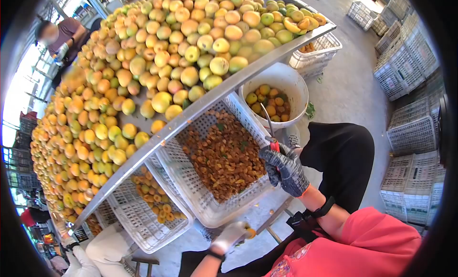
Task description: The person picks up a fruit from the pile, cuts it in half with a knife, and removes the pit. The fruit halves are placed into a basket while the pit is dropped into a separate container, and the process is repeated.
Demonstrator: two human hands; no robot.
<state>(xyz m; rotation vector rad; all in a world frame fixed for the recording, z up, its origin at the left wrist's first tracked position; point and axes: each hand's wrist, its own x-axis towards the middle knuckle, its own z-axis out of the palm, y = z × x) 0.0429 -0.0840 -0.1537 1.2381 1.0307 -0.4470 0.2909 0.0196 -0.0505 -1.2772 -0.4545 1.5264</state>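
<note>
One bright orange fruit (251, 233) is pinched in the left hand (230, 236), the right hand (287, 169) clamped round a slim red-handled knife (271, 128).

Fruit (251, 233) partly hid. by L hand (229, 237) (blurry)

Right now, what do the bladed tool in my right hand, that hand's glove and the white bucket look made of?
Bladed tool: likely steel blade, thin, grey and smooth; red handle, material unclear. Glove: seemingly knitted fabric, given its mottled grey surface. Bucket: probably plastic, its wall smooth and whitish.
</note>
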